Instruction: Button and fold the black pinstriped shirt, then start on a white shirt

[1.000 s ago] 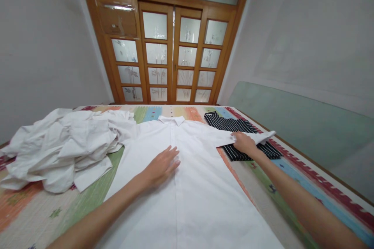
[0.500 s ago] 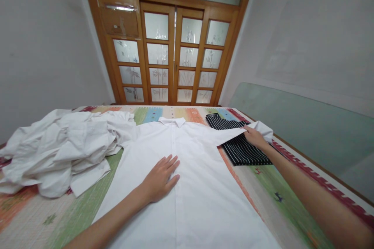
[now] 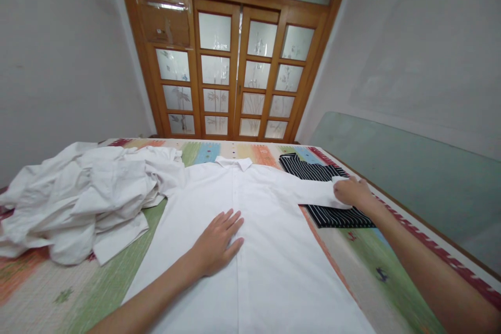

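Note:
A white collared shirt (image 3: 270, 250) lies spread front side up, its collar pointing away from me. My left hand (image 3: 219, 242) rests flat on the middle of its front, fingers stretched out beside the button placket. On the right, my right hand (image 3: 354, 192) is closed around the end of the shirt's sleeve, near the cuff. That sleeve stretches over a folded black garment with white stripes (image 3: 336, 217), covering part of it. The shirt's other sleeve runs left toward a heap of white clothes (image 3: 82, 193), where its end cannot be made out.
A patterned, striped cloth (image 3: 274, 155) covers the bed-like surface under the clothes. Along the right side stands a pale green board (image 3: 410, 167). Wooden doors with glass panes (image 3: 235, 73) are at the far end, between grey-white walls.
My right hand has moved slightly right and down, and the sleeve has gone from bunched and lifted to straighter and flatter. My left hand stays in place on the shirt. The view has shifted slightly.

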The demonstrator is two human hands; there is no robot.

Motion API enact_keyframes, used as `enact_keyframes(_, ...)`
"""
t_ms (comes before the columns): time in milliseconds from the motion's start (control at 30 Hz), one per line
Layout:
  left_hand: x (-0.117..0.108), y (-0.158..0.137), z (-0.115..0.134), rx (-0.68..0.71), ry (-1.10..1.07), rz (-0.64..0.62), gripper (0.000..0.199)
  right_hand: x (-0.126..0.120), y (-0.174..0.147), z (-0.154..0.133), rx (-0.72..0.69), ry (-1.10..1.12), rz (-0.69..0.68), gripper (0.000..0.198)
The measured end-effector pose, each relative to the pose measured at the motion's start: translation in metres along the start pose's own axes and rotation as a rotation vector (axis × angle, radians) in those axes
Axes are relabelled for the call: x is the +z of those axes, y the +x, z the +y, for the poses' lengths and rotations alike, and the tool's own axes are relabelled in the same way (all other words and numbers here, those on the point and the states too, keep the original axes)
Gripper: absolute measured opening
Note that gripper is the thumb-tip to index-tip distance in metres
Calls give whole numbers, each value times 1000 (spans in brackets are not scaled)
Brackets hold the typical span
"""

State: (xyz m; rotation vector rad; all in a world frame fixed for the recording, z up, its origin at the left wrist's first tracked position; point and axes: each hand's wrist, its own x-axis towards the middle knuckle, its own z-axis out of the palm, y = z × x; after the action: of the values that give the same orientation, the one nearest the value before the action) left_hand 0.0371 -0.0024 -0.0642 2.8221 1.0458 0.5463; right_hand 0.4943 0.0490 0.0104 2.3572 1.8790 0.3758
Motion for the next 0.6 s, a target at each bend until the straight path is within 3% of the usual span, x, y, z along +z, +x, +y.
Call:
enact_keyframes(133, 0, 0, 0, 3, 1, 21, 49, -25, 21, -41, -182, 151, -2, 33)
enact_keyframes(267, -1, -1, 1, 20, 22, -7, 51, -22, 45, -74, -187, 215, -54, 32)
enact_keyframes(433, -2, -3, 0, 57, 45, -20, 55, -3, 65, -82, -112, 238, -106, 21)
enact_keyframes(600, -5, -3, 3, 38, 46, -12, 54, -3, 77, -77, -113, 313, -203, 15)
